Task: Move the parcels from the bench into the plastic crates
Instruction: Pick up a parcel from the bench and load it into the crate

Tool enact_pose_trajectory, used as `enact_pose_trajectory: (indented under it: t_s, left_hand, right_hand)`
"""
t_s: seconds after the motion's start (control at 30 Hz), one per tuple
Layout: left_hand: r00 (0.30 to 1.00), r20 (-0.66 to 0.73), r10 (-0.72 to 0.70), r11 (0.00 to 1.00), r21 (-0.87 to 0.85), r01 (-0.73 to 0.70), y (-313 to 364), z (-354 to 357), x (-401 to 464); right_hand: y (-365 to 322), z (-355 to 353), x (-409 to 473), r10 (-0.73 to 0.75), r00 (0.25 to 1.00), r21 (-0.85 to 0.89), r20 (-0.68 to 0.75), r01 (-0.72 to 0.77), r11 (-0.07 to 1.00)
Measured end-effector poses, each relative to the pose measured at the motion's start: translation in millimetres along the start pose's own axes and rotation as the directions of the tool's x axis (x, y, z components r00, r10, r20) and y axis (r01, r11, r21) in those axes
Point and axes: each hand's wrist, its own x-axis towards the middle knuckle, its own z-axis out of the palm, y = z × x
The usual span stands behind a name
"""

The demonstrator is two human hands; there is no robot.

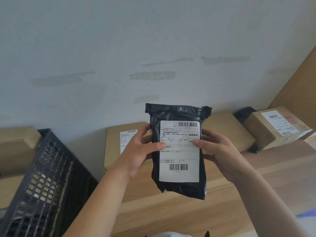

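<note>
Fingers (159, 145) of the left hand (140, 151) and fingers (199, 142) of the right hand (220, 151) are curling round the side edges of a black plastic mailer parcel (177, 151) with a white printed shipping label (179, 151), thumbs pressing on the label. The parcel is hanging upright in the air above the light wooden bench (188, 211). Plain brown cardboard boxes (118, 146) are lining the bench's far edge against a pale wall (119, 48). A black slatted plastic crate (44, 185) is tilting at the bench's left end.
</note>
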Motion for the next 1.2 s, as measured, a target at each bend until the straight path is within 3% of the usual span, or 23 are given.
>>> enact_pose_trajectory:
  t_s: [0.27,1.2]
  left_hand:
    - [1.000,-0.015,-0.013,1.000,0.000,0.013,-3.7,-3.4,-5.6]
    - [0.997,-0.018,-0.079,0.997,-0.008,0.078,-31.0,-36.1,-38.1]
  right_hand:
    - [2.6,4.4,4.2,0.059,0.996,0.103,0.063,-0.065,0.993]
    - [18.0,26.3,-18.4,0.077,0.997,0.114,0.024,-0.080,0.990]
